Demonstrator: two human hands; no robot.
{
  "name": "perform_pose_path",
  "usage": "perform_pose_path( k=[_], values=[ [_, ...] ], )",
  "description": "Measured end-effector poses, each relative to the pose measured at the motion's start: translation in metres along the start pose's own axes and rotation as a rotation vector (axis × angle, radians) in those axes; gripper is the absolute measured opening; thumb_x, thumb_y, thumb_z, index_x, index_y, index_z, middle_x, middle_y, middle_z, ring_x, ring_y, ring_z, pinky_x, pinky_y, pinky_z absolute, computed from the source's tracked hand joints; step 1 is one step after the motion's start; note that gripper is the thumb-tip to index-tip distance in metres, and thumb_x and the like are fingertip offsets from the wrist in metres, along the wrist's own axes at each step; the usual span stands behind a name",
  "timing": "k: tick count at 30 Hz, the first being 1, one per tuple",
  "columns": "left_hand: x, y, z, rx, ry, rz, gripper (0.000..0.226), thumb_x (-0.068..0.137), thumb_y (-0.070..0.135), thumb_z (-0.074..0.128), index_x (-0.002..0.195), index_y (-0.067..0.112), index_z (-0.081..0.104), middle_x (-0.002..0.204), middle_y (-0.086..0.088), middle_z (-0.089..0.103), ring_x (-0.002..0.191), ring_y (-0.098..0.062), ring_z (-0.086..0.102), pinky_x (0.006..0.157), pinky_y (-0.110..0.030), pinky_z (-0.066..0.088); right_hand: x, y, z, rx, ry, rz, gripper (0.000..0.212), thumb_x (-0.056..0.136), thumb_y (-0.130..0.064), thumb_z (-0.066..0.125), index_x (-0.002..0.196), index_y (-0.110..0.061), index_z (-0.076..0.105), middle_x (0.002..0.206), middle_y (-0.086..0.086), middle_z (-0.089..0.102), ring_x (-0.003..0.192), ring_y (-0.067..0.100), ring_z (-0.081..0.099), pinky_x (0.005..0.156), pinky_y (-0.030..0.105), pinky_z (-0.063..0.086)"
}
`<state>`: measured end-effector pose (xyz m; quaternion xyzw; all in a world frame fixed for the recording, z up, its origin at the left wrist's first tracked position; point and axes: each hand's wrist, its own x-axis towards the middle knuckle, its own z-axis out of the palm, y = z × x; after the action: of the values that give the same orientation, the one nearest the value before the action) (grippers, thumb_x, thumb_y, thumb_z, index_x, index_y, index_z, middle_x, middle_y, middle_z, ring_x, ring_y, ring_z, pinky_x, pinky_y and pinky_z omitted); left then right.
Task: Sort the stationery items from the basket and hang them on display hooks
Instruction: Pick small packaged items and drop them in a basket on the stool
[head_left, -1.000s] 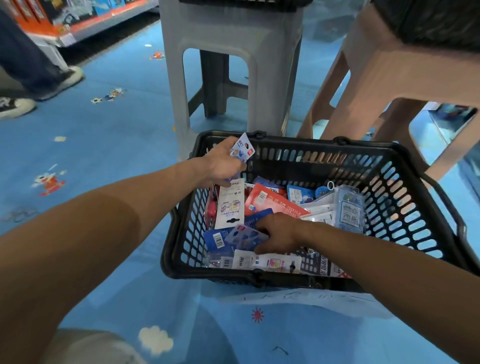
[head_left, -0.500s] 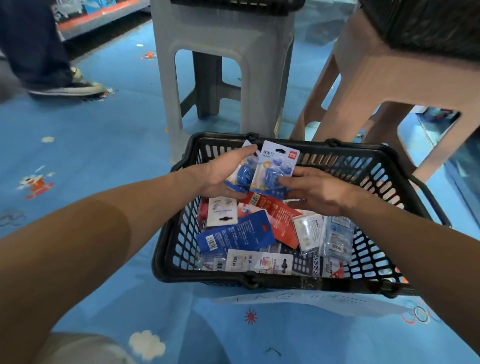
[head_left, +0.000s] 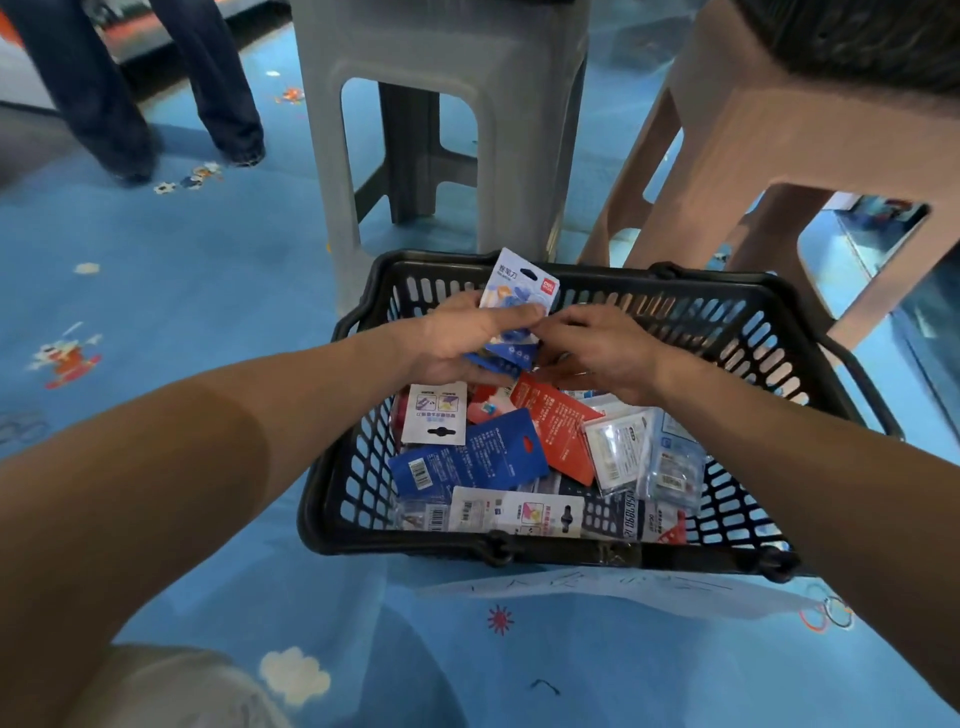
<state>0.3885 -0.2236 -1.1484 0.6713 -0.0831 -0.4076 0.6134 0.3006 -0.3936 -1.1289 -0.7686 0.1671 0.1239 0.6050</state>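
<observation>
On a blue shop floor (head_left: 156, 291), the basket (head_left: 753, 558) holds mixed packets. Left hand (head_left: 457, 338) fingers clamp blue packets (head_left: 514, 312) above it; right hand (head_left: 602, 348) pinches their edge. Sorting continues; hooks remain unseen.

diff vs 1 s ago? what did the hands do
The right hand came up out of the basket with a blue-and-white card pack and brought it to the left hand, which now grips it stacked with its own packs. The right hand is at the stack's lower edge; its hold is unclear. The basket and the loose packs in it lie much as before; the person behind walked on.
</observation>
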Motion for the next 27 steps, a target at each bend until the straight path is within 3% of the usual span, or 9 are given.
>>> perform_pose_path(
  k=[3, 7, 10, 13, 18, 21, 24, 27],
  values=[
    [0.010, -0.001, 0.009, 0.013, 0.060, 0.035, 0.045, 0.087, 0.032, 0.084, 0.124, 0.019, 0.064, 0.109, -0.006, 0.079, 0.098, -0.025, 0.077, 0.081, -0.047, 0.064, 0.002, 0.012, -0.021, -0.193, 0.132, 0.052, 0.037, 0.095, -0.045, 0.069, 0.100, -0.008, 0.072, 0.088, 0.010, 0.076, 0.074, 0.020, 0.074, 0.061, 0.028, 0.053],
    [0.019, -0.002, 0.018, 0.009, 0.066, 0.052, 0.046, 0.082, 0.025, 0.088, 0.120, 0.017, 0.064, 0.100, -0.005, 0.080, 0.090, -0.022, 0.078, 0.070, -0.040, 0.063, -0.007, 0.037, -0.071, -0.466, 0.304, 0.133, 0.016, 0.095, -0.021, 0.067, 0.088, -0.009, 0.073, 0.082, 0.010, 0.075, 0.069, 0.018, 0.072, 0.051, 0.023, 0.049],
    [0.024, -0.003, 0.023, -0.005, 0.099, 0.047, 0.049, 0.081, 0.024, 0.089, 0.121, 0.017, 0.062, 0.101, -0.008, 0.080, 0.090, -0.026, 0.078, 0.071, -0.045, 0.064, -0.017, 0.055, -0.100, -0.800, 0.318, 0.199, 0.014, 0.093, -0.018, 0.065, 0.088, -0.008, 0.074, 0.091, 0.011, 0.074, 0.086, 0.025, 0.073, 0.072, 0.030, 0.056],
    [0.027, -0.003, 0.022, 0.021, 0.128, 0.065, 0.042, 0.082, 0.023, 0.087, 0.117, 0.017, 0.065, 0.098, -0.006, 0.080, 0.089, -0.025, 0.079, 0.077, -0.050, 0.065, -0.026, 0.064, -0.098, -1.104, 0.195, 0.123, 0.016, 0.091, -0.022, 0.069, 0.105, -0.015, 0.072, 0.113, 0.007, 0.069, 0.108, 0.026, 0.063, 0.090, 0.030, 0.050],
    [0.027, -0.002, 0.009, 0.090, 0.215, 0.103, 0.034, 0.080, 0.025, 0.088, 0.109, 0.026, 0.070, 0.092, 0.004, 0.080, 0.084, -0.017, 0.079, 0.067, -0.040, 0.064, -0.014, 0.052, -0.040, -1.062, 0.002, -0.112, 0.030, 0.091, -0.032, 0.073, 0.114, -0.016, 0.068, 0.110, 0.000, 0.067, 0.103, 0.020, 0.064, 0.088, 0.031, 0.052],
    [0.022, -0.001, -0.001, 0.135, 0.246, 0.151, 0.032, 0.078, 0.021, 0.089, 0.104, 0.023, 0.071, 0.089, 0.003, 0.080, 0.081, -0.017, 0.078, 0.060, -0.036, 0.062, -0.003, 0.044, 0.004, -0.933, -0.087, -0.176, 0.042, 0.086, -0.027, 0.076, 0.124, -0.016, 0.064, 0.119, 0.000, 0.067, 0.109, 0.019, 0.063, 0.089, 0.028, 0.049],
    [0.017, 0.001, -0.009, 0.183, 0.275, 0.180, 0.032, 0.077, 0.021, 0.090, 0.105, 0.021, 0.073, 0.092, 0.002, 0.080, 0.084, -0.017, 0.078, 0.061, -0.036, 0.063, 0.005, 0.044, 0.036, -0.922, -0.159, -0.239, 0.057, 0.084, -0.026, 0.078, 0.136, -0.019, 0.057, 0.130, 0.001, 0.062, 0.118, 0.020, 0.059, 0.099, 0.033, 0.050],
    [0.014, 0.002, -0.013, 0.196, 0.280, 0.197, 0.034, 0.077, 0.020, 0.090, 0.106, 0.020, 0.073, 0.094, 0.003, 0.080, 0.085, -0.016, 0.078, 0.063, -0.034, 0.063, 0.007, 0.049, 0.056, -1.092, -0.133, -0.368, 0.077, 0.084, -0.041, 0.077, 0.151, -0.025, 0.042, 0.149, 0.005, 0.044, 0.134, 0.028, 0.044, 0.111, 0.042, 0.042]
  ],
)
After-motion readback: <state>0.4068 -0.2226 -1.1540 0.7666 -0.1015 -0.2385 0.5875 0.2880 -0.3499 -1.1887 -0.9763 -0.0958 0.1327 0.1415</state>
